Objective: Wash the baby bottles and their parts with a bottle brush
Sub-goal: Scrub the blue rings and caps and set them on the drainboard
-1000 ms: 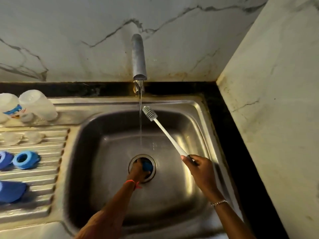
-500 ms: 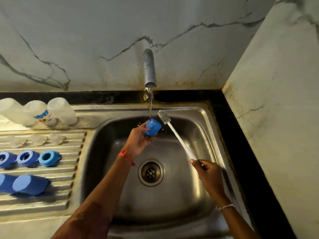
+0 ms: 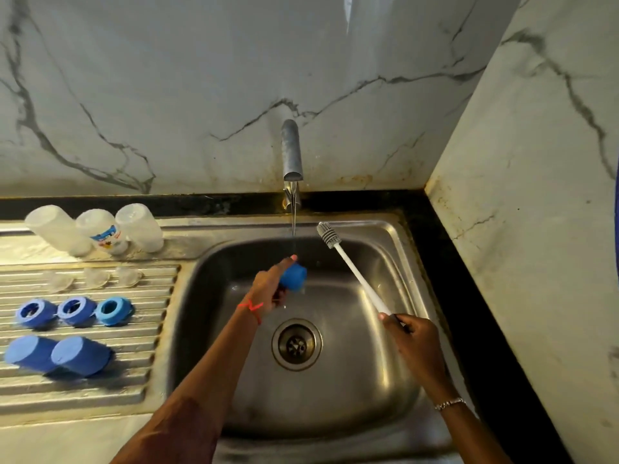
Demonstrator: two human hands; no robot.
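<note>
My right hand (image 3: 413,334) grips the bottle brush (image 3: 356,271), long axis slanting up-left, bristles toward the tap (image 3: 292,152); my left hand (image 3: 268,286) clamps the blue cap (image 3: 294,276)

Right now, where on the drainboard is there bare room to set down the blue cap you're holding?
Bare ribs lie between the two lying blue caps and the basin rim, and along the front edge of the drainboard below them. The back is crowded: three bottles, three clear nipples, then three blue rings.
</note>
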